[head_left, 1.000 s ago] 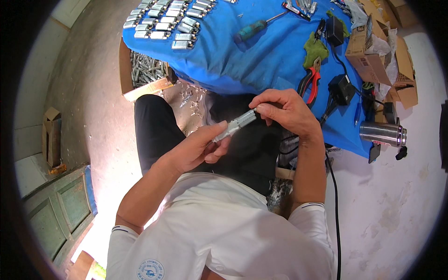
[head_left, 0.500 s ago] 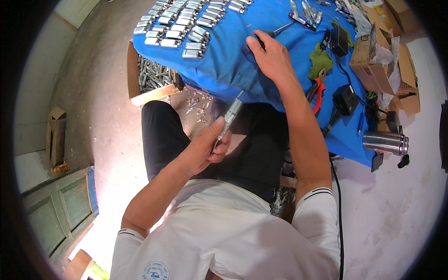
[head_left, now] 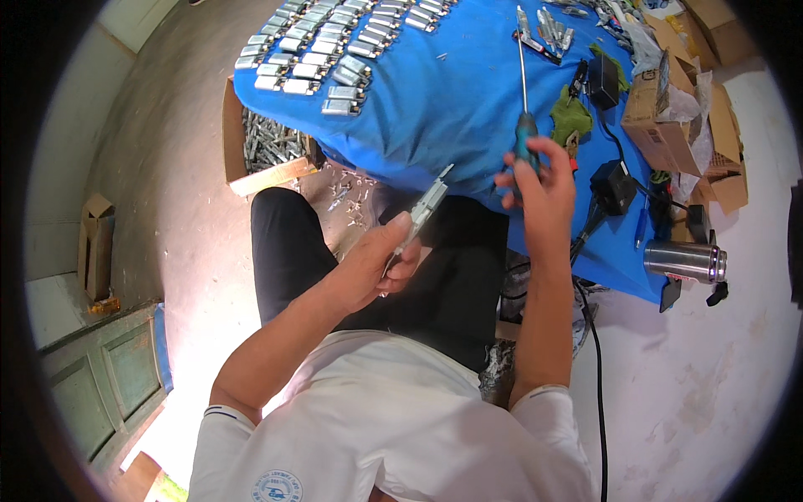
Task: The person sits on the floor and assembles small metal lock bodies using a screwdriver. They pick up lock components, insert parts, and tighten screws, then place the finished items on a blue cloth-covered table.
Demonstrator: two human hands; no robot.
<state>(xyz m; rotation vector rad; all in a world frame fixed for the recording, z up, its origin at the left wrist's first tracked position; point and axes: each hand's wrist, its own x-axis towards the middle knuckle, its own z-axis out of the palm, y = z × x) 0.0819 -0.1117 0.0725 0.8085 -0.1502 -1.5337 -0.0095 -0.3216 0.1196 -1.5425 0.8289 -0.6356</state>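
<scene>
In my left hand (head_left: 378, 261) is a slim silver metal piece (head_left: 428, 202), pinched between thumb and curled fingers over my lap. It tilts up and to the right, with a narrow rod at its far end. My right hand (head_left: 548, 191) holds a screwdriver (head_left: 526, 130) by its dark teal handle, over the right part of the blue-covered table (head_left: 435, 92). The long shaft points away from me, and some fingers stand off the handle. A gap separates the screwdriver from the metal piece.
Rows of silver metal pieces (head_left: 318, 58) lie at the table's far left. Below stands a cardboard box (head_left: 238, 138) of metal parts; small bits litter the floor. To the right are a green cloth (head_left: 572, 117), black adapters (head_left: 615, 186), cables, a steel flask (head_left: 684, 261) and cartons (head_left: 669, 117).
My right hand has taken up the screwdriver from the table and drawn it toward me and right, its shaft now pointing away. The left hand's metal piece has shifted slightly right.
</scene>
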